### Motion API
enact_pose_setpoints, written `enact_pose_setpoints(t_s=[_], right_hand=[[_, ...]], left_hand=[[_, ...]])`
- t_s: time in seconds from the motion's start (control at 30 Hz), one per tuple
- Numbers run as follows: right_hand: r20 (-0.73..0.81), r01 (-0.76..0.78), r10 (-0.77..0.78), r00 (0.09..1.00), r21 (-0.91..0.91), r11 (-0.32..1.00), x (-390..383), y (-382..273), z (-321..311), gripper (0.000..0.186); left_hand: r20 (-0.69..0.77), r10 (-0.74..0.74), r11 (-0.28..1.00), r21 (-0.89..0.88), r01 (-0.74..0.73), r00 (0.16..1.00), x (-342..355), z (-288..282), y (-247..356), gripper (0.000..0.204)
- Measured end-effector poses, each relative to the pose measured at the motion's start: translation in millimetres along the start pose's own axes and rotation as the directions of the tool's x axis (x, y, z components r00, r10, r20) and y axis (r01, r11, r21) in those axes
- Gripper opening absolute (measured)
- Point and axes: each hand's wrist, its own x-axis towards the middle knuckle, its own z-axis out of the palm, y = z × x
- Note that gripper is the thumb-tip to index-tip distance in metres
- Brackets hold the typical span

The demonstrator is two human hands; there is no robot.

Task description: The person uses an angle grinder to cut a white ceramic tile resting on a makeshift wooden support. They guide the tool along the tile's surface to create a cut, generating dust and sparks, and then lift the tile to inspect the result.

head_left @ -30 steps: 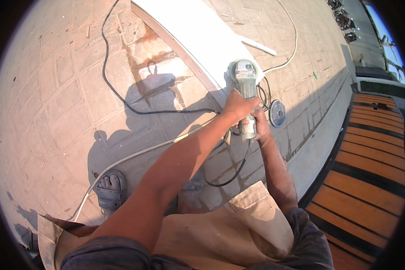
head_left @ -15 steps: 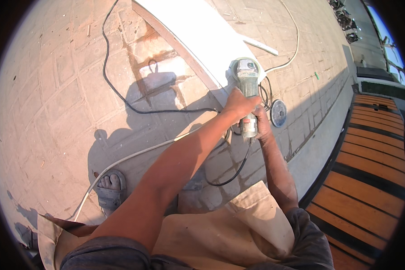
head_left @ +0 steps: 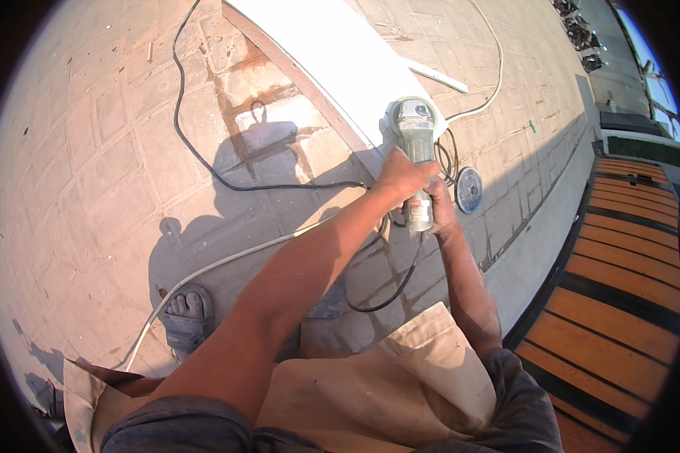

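Note:
My left hand (head_left: 405, 175) is wrapped round the middle of a grey-green angle grinder (head_left: 417, 136), and my right hand (head_left: 441, 210) grips its rear part, partly hidden behind the body. The grinder's round head lies over the near end of a long white board (head_left: 317, 53) with a brownish edge strip. A black power cord (head_left: 406, 283) loops down from the grinder's back. Just right of my hands, a round grey disc (head_left: 468, 189) rests on the paving beside coiled dark cable.
A narrow white strip (head_left: 438, 77) lies beyond the board. Black (head_left: 177, 98) and pale (head_left: 491, 83) cables cross the paving (head_left: 113, 174). My sandalled foot (head_left: 185, 317) stands at lower left. A low kerb and orange slatted panels (head_left: 612, 294) run along the right, with dark clutter (head_left: 578, 34) at top right.
The grinder and both hands have shifted very slightly to the right compared with one second ago; the grip is the same.

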Motion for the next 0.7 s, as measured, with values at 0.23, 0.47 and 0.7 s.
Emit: enact_pose_setpoints(t_s=[0.23, 0.47, 0.7], right_hand=[[-0.02, -0.035, 0.034, 0.999, -0.015, 0.999, -6, -7, 1, 0.036], [0.003, -0.017, 0.017, 1.0, -0.028, 0.999, -5, -6, 1, 0.036], [0.016, -0.026, 0.027, 0.999, -0.046, 0.999, -3, -7, -1, 0.039]], left_hand=[[0.026, -0.035, 0.999, 0.034, 0.034, 0.999, -5, 1, 10, 0.041], [-0.014, 0.011, 0.999, 0.03, -0.011, 1.0, -2, 3, 1, 0.041], [0.03, -0.031, 0.999, 0.015, 0.031, 0.999, -8, -3, 12, 0.046]])
